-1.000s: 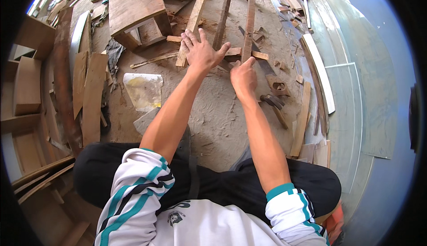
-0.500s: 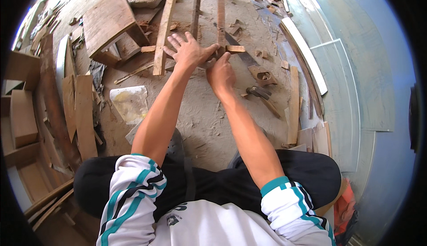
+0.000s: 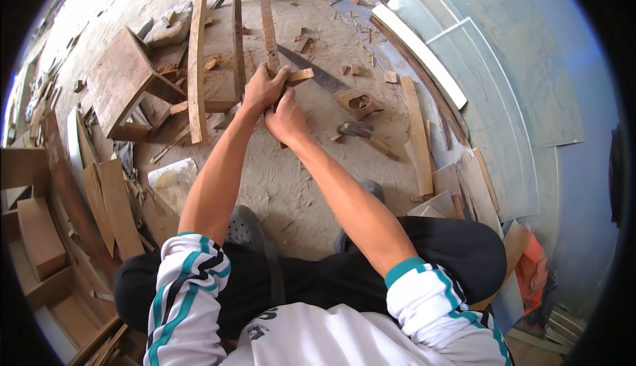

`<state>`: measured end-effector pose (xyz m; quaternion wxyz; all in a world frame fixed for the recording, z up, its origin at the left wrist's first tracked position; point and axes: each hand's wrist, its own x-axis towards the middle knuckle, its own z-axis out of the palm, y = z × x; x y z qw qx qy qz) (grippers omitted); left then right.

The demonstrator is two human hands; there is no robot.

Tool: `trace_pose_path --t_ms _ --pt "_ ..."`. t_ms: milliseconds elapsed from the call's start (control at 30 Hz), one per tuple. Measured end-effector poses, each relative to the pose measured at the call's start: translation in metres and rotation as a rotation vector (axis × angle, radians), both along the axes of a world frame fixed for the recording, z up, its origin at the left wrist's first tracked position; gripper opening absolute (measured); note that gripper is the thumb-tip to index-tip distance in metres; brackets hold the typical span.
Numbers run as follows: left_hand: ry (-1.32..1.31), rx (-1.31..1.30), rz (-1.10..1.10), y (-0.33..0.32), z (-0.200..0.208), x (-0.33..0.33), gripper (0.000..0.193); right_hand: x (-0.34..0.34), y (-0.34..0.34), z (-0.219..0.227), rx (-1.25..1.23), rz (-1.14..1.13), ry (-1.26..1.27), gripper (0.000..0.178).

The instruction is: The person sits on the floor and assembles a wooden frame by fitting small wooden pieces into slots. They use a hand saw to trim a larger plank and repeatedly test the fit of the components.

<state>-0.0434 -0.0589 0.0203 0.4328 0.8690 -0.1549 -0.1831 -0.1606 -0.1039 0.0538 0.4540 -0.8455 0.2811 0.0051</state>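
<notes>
Clasping wooden frame's right leg [image 3: 267,28] near the crossbar [image 3: 303,76]: left hand [image 3: 262,90], splayed before, now curled beside right hand [image 3: 286,119], so both grips hold

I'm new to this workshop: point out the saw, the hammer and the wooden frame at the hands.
Saw [image 3: 324,80]: head view, on its dark blade.
Hammer [image 3: 380,147]: head view, on its wooden handle.
Wooden frame [image 3: 238,41]: head view, on its middle bar.

Both arms [image 3: 213,174] extd fwd, hands [image 3: 264,90] tog. & curled, L slightly ahead.
</notes>
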Motion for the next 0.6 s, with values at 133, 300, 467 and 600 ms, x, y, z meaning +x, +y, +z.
trace_pose_path --t_ms 133,300,467,600 --pt "-0.013 -0.011 0.000 0.005 -0.004 0.000 0.068 -0.014 -0.013 -0.001 0.192 0.123 -0.076 0.075" --pt "-0.049 -0.023 -0.046 -0.005 0.006 -0.005 0.064 -0.029 -0.020 -0.033 0.225 0.099 -0.229 0.070" --pt "-0.037 -0.115 -0.046 0.014 -0.004 0.005 0.057 -0.045 -0.075 -0.031 0.115 -0.055 -0.283 0.064" --pt "-0.025 -0.106 -0.081 0.008 -0.001 0.001 0.060 -0.093 -0.190 -0.073 -0.405 -0.382 -0.266 0.050"
